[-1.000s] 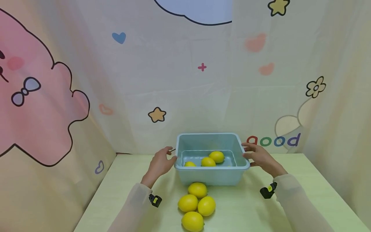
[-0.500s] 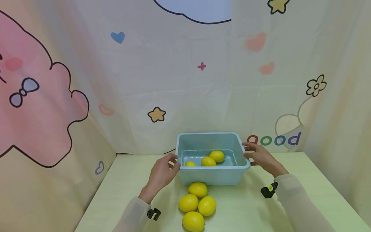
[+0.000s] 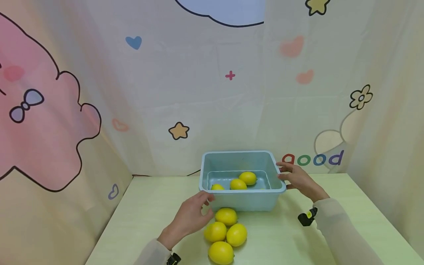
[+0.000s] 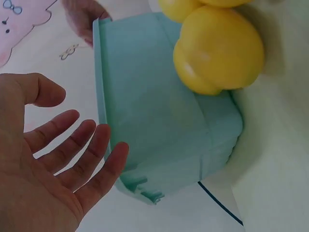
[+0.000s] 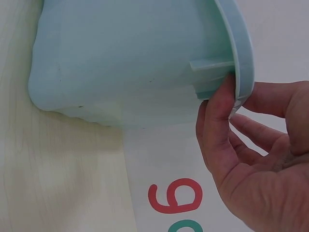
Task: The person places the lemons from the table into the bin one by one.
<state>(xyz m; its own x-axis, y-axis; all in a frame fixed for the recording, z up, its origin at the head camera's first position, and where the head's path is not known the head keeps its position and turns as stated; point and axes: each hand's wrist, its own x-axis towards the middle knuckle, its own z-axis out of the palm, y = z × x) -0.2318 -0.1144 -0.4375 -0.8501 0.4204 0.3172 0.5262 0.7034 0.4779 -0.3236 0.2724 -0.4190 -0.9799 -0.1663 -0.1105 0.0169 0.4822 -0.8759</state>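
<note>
A light-blue plastic basin (image 3: 243, 201) stands at the back of the table, with several yellow lemons (image 3: 247, 178) inside, partly hidden by its front wall. My right hand (image 3: 299, 180) holds its right rim; in the right wrist view, fingers (image 5: 219, 121) curl under the rim with the thumb on the other side. In front of the basin's left corner is my left hand (image 3: 190, 217), its fingers spread and loosely bent, holding nothing. Beside that hand, a cluster of lemons (image 3: 221, 253) lies on the table before the basin; in the left wrist view the nearest lemon (image 4: 219, 48) overlaps the basin wall.
The pale green table (image 3: 145, 217) ends at a printed curtain (image 3: 212, 103) right behind the basin. More curtain hangs along the left and right sides. A thin dark cord (image 4: 219, 203) shows near the basin in the left wrist view.
My left hand has let go of the basin's left side and moved toward me and right, to beside the front lemons. The right hand and basin stay in place.
</note>
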